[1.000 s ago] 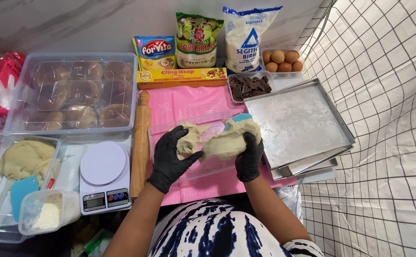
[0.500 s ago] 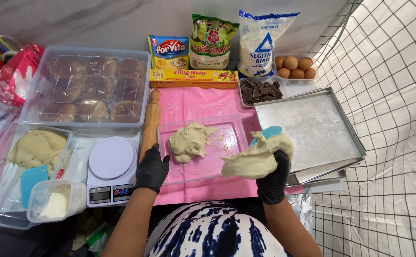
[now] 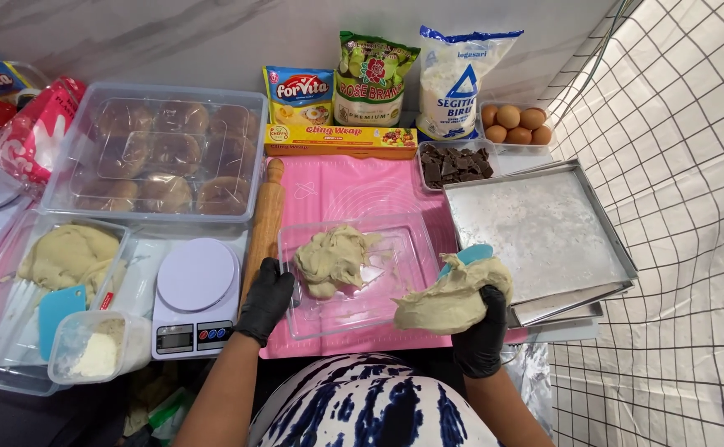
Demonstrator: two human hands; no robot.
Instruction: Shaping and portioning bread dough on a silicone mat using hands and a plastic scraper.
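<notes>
Two lumps of pale dough show: the larger dough lump point(image 3: 449, 302) rests in the gloved right hand point(image 3: 482, 331), its fingers curled under and around it together with a blue scraper point(image 3: 467, 256), held just right of the clear tray point(image 3: 353, 273). The smaller dough lump point(image 3: 333, 259) lies inside that tray. The gloved left hand point(image 3: 266, 298) grips the tray's left rim, fingers closed on it, beside a wooden rolling pin point(image 3: 264, 222) and a white kitchen scale point(image 3: 194, 294).

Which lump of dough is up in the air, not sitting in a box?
The dough lump in the right hand, beside the metal tray. The others lie in clear containers.
</notes>
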